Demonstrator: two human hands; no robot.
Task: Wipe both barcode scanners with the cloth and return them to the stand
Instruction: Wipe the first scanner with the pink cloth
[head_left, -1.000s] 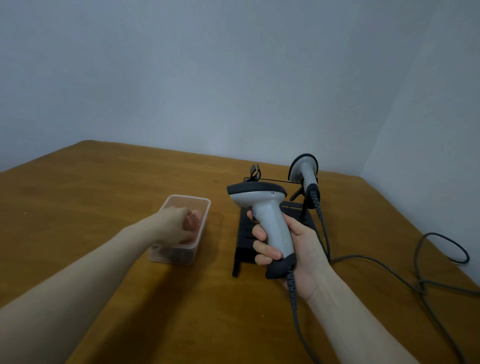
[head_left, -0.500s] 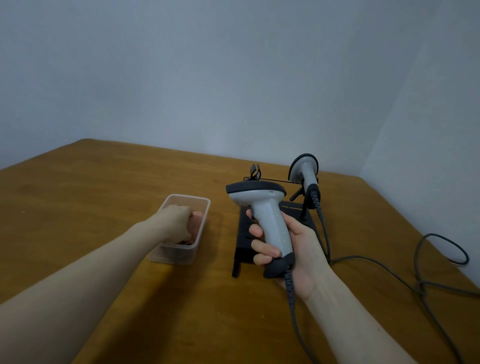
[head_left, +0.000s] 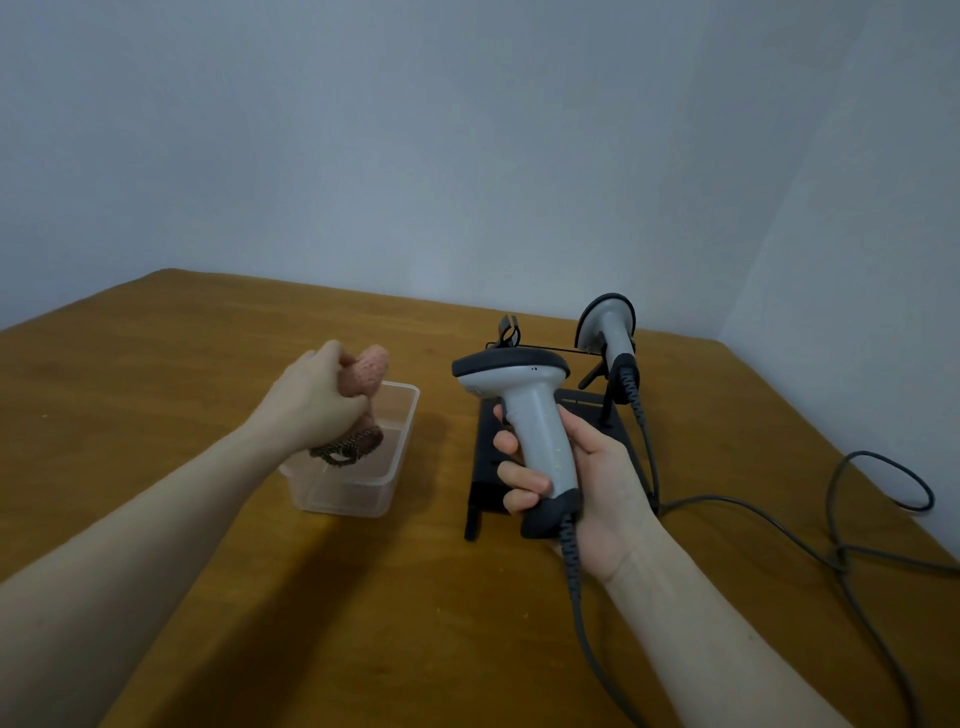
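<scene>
Here the brown wooden table (head_left: 405, 623) fills the lower view, its far edge meeting a plain pale grey-blue wall (head_left: 415, 156), with a second wall closing the corner on the right. At left, the left hand (head_left: 311, 400) is fisted round a pink textured cloth (head_left: 370, 370), holding it just above a clear plastic tub (head_left: 363, 488); a darker part of the cloth hangs below the fist into the tub. In the middle, the right hand (head_left: 582, 483) wraps its fingers round the handle of a grey barcode scanner (head_left: 524, 415), held upright above the table in front of the black stand (head_left: 561, 457). The second scanner (head_left: 608, 332) sits on the stand at the back right. Dark cables (head_left: 841, 519) trail over the table toward the right edge.
</scene>
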